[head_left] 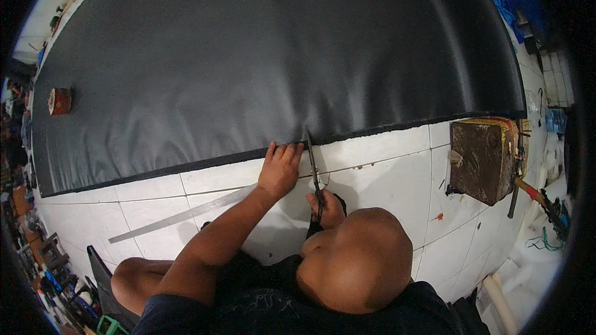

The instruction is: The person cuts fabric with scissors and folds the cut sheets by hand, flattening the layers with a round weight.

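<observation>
A large black sheet point(236, 74), smooth and slightly shiny like leatherette, spreads over the floor in front of me. My left hand point(280, 169) holds its near edge, with the fingertips on the border and the thumb hidden. Just right of those fingers, a long pair of dark scissors point(313, 170) points away from me, its blades at the sheet's edge. My right hand point(330, 209) is closed round the scissors' handles, partly hidden behind my bent knee point(360, 260). Low ripples run through the sheet near the blades.
A long metal ruler point(180, 214) lies on the white tiles point(385, 180) at left. A small reddish tin point(60, 102) stands on the sheet's left end. At right sit a worn brown block point(484, 161) and a hammer-like tool with a red-and-yellow handle point(534, 193).
</observation>
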The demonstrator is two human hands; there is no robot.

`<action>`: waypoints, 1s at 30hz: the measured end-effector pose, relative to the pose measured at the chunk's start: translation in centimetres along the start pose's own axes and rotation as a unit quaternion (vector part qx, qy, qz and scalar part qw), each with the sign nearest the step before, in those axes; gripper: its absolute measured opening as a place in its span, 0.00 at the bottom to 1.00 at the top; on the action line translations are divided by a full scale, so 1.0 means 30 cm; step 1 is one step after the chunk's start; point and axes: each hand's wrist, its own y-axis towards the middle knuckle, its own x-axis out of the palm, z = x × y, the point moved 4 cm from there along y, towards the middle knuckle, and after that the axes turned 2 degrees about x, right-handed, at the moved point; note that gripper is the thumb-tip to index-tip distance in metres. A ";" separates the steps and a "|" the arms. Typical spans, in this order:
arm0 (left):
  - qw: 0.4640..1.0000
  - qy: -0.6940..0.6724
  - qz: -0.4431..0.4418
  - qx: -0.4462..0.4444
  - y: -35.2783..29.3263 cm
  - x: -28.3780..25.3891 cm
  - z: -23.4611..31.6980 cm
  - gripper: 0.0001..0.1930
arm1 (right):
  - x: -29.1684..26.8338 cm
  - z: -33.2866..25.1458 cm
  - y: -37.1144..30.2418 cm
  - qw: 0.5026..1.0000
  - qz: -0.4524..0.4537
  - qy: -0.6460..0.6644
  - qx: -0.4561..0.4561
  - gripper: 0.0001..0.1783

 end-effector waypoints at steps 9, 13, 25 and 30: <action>0.998 -0.002 -0.062 -0.015 0.004 -0.002 0.034 0.34 | 0.003 -0.066 0.092 0.994 -0.025 0.109 0.002 0.23; 0.999 -0.003 -0.051 -0.010 0.021 -0.031 0.023 0.35 | -0.020 -0.102 0.106 0.999 0.000 0.011 -0.033 0.23; 0.997 -0.026 -0.069 -0.016 -0.024 0.002 0.031 0.32 | -0.004 -0.155 0.205 0.998 0.000 0.040 -0.041 0.28; 0.998 -0.053 -0.043 -0.009 -0.011 0.003 0.032 0.32 | -0.007 -0.107 0.227 0.997 0.049 0.029 -0.042 0.28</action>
